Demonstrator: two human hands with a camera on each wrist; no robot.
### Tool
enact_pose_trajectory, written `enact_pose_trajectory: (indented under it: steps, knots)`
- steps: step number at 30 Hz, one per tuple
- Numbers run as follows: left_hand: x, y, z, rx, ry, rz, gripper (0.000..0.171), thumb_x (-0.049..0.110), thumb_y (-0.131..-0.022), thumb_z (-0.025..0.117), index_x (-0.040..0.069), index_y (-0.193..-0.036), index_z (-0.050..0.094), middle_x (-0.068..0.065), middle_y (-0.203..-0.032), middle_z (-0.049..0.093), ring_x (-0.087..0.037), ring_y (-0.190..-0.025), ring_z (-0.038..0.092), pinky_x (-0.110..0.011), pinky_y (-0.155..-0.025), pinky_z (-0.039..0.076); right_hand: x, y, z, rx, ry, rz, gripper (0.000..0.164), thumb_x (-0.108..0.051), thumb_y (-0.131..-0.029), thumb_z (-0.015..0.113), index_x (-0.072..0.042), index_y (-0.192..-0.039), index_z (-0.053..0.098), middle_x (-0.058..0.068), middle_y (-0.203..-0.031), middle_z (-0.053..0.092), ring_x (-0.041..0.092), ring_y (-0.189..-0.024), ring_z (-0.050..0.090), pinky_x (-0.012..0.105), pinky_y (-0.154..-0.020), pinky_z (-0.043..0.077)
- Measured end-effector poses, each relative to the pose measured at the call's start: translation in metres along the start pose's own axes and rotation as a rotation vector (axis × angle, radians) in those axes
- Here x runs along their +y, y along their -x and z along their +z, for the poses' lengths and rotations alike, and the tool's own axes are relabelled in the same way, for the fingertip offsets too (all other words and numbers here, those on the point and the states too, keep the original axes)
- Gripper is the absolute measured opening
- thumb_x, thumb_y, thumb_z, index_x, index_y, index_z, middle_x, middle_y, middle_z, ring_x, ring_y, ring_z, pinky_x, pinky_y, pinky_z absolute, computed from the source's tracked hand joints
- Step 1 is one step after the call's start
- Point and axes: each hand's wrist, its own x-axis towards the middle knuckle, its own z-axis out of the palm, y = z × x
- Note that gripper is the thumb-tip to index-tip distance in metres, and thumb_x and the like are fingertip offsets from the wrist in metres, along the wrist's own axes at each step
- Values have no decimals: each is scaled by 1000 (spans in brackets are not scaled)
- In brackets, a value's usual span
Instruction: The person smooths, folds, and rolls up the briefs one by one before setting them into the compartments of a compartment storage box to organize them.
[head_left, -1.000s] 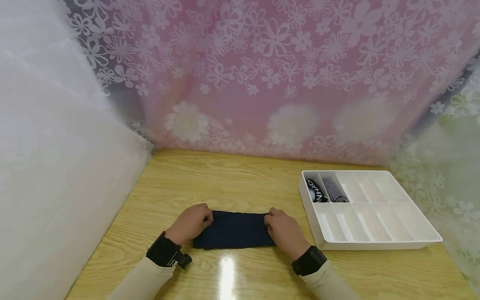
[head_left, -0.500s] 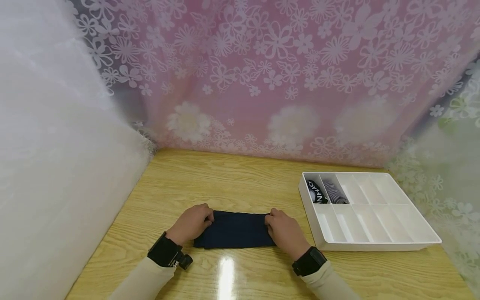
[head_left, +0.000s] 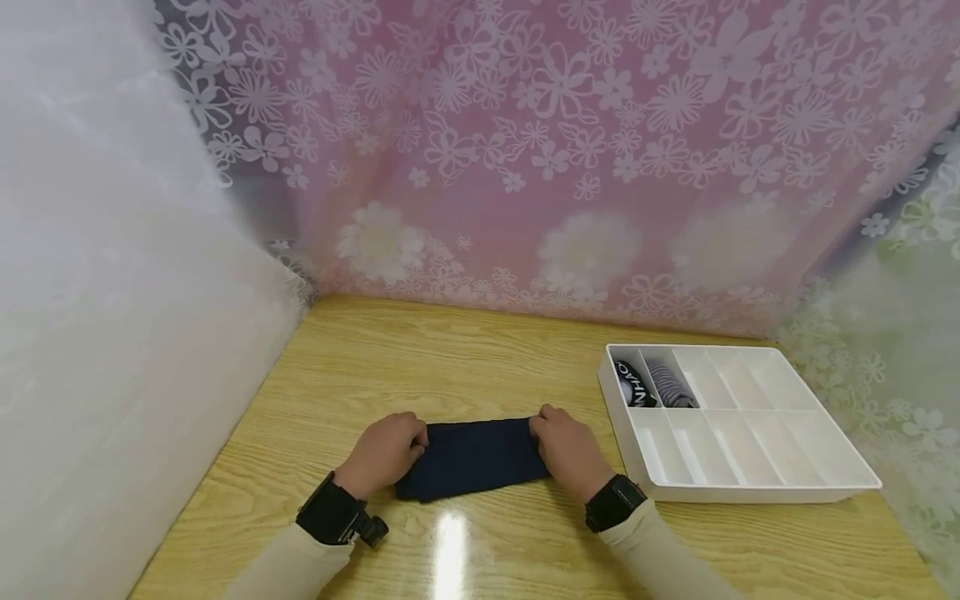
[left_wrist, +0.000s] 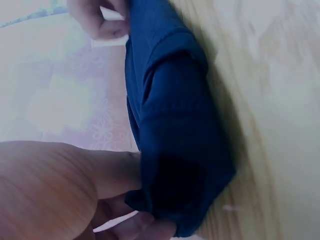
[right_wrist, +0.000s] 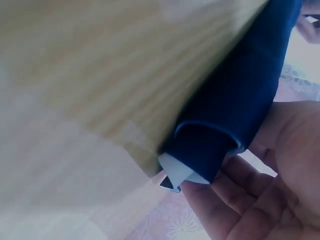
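A folded navy-blue cloth [head_left: 476,457] stretches between the two hands above the wooden table, its right end slightly higher than its left in the head view. My left hand [head_left: 384,454] pinches the upper left corner; in the left wrist view its thumb lies on one side of the fabric [left_wrist: 182,105] and fingertips show past the lower end. At the opposite end my right hand [head_left: 572,454] pinches the upper right corner. Seen from the right wrist, the layers [right_wrist: 235,95] form an open fold with a white piece [right_wrist: 180,170] poking out beside the fingers [right_wrist: 240,190].
To the right stands a white divided tray [head_left: 765,493]. Its back left compartments hold a black item with white lettering [head_left: 634,385] and a grey striped rolled item [head_left: 671,385]. A pink floral curtain [head_left: 480,217] hangs behind the wooden table [head_left: 420,350].
The right hand has moved slightly up and away with its end of the cloth, so the cloth, level before, now slants up to the right. Both hands keep their grip.
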Motion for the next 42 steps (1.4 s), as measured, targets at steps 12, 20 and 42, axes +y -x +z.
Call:
enact_pose_trajectory:
  steps: [12,20,42]
  knots:
    - [19,12,-2,-55,102,-42,16,2,-89,78,11,-81,68,1,-81,63,-14,-69,57,-33,-64,49,17,-53,11,-116,49,-100,15,3,-101,60,-7,-107,70,9,-98,60,26,-89,63,39,-72,58]
    - [39,13,5,-94,100,-98,41,-3,-89,72,16,-62,48,6,-60,44,-9,-53,41,-26,-52,36,11,-84,18,-159,74,-153,14,1,-102,60,-7,-107,70,9,-100,60,26,-89,61,38,-73,56]
    - [83,12,35,-159,194,-142,30,5,-93,70,14,-71,52,4,-59,40,-8,-46,39,-22,-47,33,3,-129,32,-203,150,-376,14,-4,-105,57,-10,-112,68,7,-107,61,22,-92,58,34,-78,53]
